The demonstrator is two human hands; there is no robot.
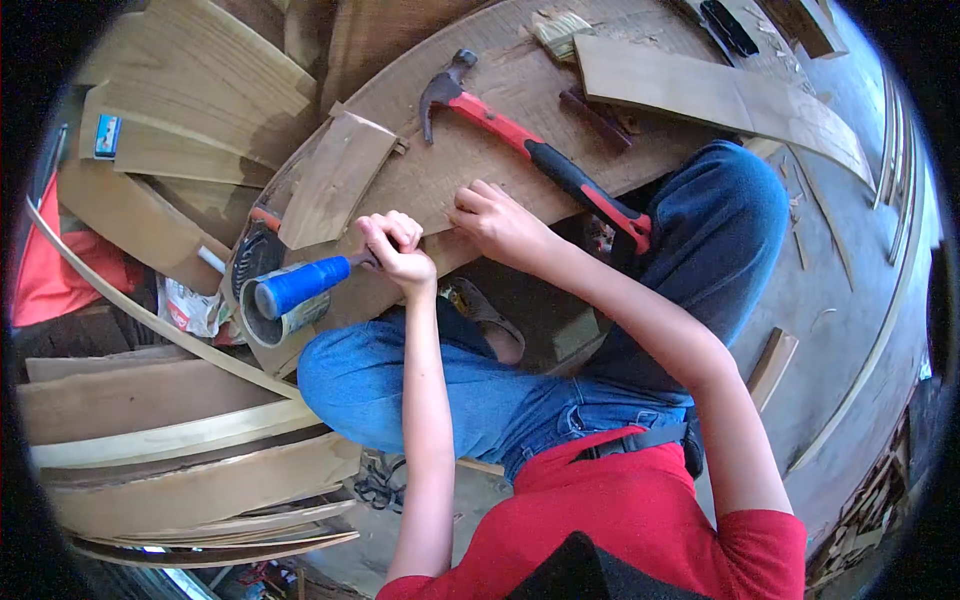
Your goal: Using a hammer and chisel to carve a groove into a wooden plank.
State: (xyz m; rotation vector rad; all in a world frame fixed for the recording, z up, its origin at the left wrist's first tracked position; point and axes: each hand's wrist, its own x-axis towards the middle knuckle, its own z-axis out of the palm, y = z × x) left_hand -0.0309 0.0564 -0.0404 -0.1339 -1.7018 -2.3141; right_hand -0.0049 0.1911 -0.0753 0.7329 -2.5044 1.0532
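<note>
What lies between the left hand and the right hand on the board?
Head view: only bare wood of the large board between left hand and right hand.

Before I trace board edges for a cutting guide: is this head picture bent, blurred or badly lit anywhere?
Head view: fisheye bends straight edges, most on the stacked boards near the rim; corners are black; daylight is even, with soft shadow under the knees; left hand, right hand and hammer are sharp.

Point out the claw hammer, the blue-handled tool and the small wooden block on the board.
claw hammer (pixel 540 155), head view, on the red and black handle, mid-length.
blue-handled tool (pixel 298 286), head view, on the blue handle, beside the left hand's grip.
small wooden block (pixel 335 180), head view, on its top face.
</note>
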